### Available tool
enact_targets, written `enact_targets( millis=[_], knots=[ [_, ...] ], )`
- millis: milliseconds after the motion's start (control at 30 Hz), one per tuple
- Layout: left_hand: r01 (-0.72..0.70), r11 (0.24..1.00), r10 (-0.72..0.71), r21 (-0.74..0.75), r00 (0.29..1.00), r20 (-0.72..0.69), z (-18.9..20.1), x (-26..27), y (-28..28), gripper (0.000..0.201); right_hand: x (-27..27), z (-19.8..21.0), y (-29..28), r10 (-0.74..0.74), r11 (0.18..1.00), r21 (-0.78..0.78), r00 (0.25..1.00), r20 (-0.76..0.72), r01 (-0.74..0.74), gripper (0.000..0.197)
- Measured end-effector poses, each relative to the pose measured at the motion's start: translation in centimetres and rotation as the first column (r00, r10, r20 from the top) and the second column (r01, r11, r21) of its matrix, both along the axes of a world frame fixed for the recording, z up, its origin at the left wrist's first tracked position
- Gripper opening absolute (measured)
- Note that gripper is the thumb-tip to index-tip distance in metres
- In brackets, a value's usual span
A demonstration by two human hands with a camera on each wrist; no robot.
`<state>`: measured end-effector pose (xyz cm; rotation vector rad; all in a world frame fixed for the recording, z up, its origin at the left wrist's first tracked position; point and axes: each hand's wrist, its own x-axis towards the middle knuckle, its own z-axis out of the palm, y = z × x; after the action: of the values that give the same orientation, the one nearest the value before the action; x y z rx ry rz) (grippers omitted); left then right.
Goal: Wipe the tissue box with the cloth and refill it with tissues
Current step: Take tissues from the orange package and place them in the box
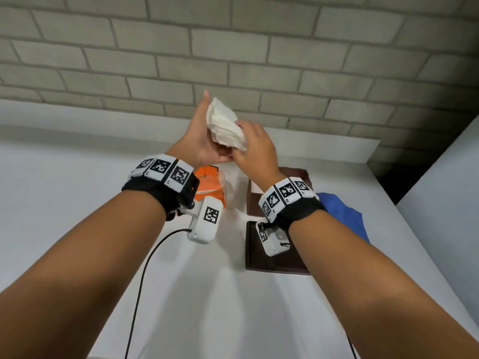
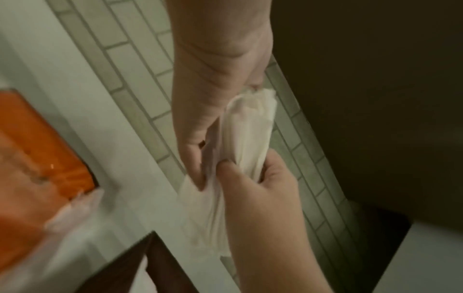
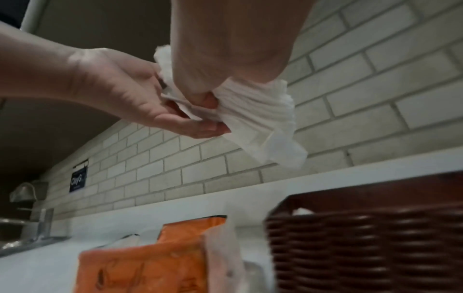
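Both hands grip the tissue stack (image 1: pixel 226 125): left hand (image 1: pixel 204 141) cradling, right hand (image 1: pixel 255 146) pinching. Square its edges, then lower it flat into the wicker tissue box (image 1: pixel 252 200) near the bench's (image 1: pixel 77 177) back edge.

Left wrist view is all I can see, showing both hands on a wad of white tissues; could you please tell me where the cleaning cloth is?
Observer: The blue cloth lies crumpled on the counter, just right of the brown tissue box.
Operator: Thank you. Is anything already inside the box?
Observer: The right wrist view shows a bit of white above the rim of its woven wall. I cannot tell how much is inside.
Operator: And is its lid off?
Observer: A flat brown piece lies on the counter, nearer the person than the box. It is likely the lid.
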<state>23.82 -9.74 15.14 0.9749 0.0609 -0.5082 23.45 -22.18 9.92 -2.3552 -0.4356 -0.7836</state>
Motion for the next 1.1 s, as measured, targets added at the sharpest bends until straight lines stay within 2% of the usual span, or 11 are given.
enact_targets(
  millis=[100,167,367,500,533,633,733,833,900,1000,1100],
  knots=[
    [-0.006,1.000,0.005,-0.014,1.000,-0.013,0.1,-0.6,-1.9,0.041,-1.2,0.1,-2.4,-0.019,0.976,-0.217,1.000,0.020,0.023,0.056],
    [-0.020,1.000,0.020,0.024,1.000,-0.004,-0.3,-0.7,-3.3,0.019,-1.6,-0.2,-3.9,-0.023,0.982,-0.187,0.994,-0.106,0.003,0.054],
    [-0.028,0.999,0.026,-0.027,0.997,-0.075,-2.5,-0.1,-6.1,0.036,-2.0,0.2,-7.8,0.076,0.927,0.365,0.910,-0.407,0.086,0.048],
    [0.021,0.998,-0.026,-0.060,0.997,-0.074,-3.5,0.0,-7.3,0.036,-0.4,-1.5,-10.6,0.272,0.655,0.659,0.697,-0.663,0.370,0.111],
    [0.031,0.997,-0.037,-0.074,0.996,-0.077,-3.7,0.0,-7.5,0.038,-0.3,-1.9,-11.5,0.338,0.609,0.696,0.668,-0.663,0.382,0.110],
    [0.048,0.996,-0.054,-0.072,0.995,-0.088,-4.3,0.3,-7.7,0.044,-1.2,-2.0,-13.2,0.506,0.490,0.791,0.619,-0.601,0.367,0.053],
    [0.079,0.995,-0.073,0.057,0.993,-0.092,-4.8,0.8,-7.7,0.039,-1.1,-2.2,-14.0,0.559,0.448,0.838,0.634,-0.534,0.311,0.030],
    [0.144,0.962,-0.134,0.230,0.989,-0.060,-5.1,0.9,-7.2,0.024,-0.7,-2.3,-14.1,0.482,0.464,0.841,0.718,-0.503,0.278,0.052],
    [0.144,0.969,-0.139,0.203,0.990,-0.038,-5.6,1.2,-6.9,0.026,-0.4,-2.4,-14.3,0.501,0.407,0.874,0.735,-0.457,0.266,0.063],
    [0.085,0.992,-0.083,0.095,0.996,-0.026,-6.2,1.4,-6.9,0.025,-0.1,-2.4,-14.3,0.629,0.261,0.921,0.673,-0.389,0.289,0.054],
    [0.076,0.997,-0.076,-0.005,0.997,-0.006,-6.3,1.5,-7.2,0.023,0.2,-2.8,-14.7,0.739,0.158,0.905,0.561,-0.373,0.394,0.078]
  ],
)
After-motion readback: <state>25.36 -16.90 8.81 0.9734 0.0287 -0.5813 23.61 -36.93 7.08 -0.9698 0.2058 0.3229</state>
